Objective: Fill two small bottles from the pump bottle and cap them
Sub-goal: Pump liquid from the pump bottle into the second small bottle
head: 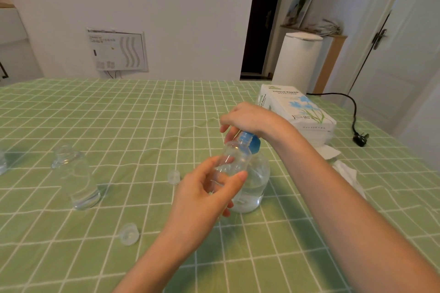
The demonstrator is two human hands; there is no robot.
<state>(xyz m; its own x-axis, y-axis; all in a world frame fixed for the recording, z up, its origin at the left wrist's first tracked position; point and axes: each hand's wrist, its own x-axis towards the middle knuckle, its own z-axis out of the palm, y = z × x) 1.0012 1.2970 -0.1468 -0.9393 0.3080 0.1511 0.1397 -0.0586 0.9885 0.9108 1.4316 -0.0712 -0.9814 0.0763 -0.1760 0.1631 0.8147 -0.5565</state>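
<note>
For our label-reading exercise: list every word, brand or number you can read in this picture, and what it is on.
"TISSUE PAPER": top of the tissue pack.
Smaller print on the pack: too small to read.
Labels on the wall panel: too blurred to read.

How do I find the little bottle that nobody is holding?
Start at the green checked tablecloth, then look to its left side. A small clear bottle stands upright there with no cap on. The other small bottle is held by the left hand up at the blue pump; this one nobody touches.
</note>
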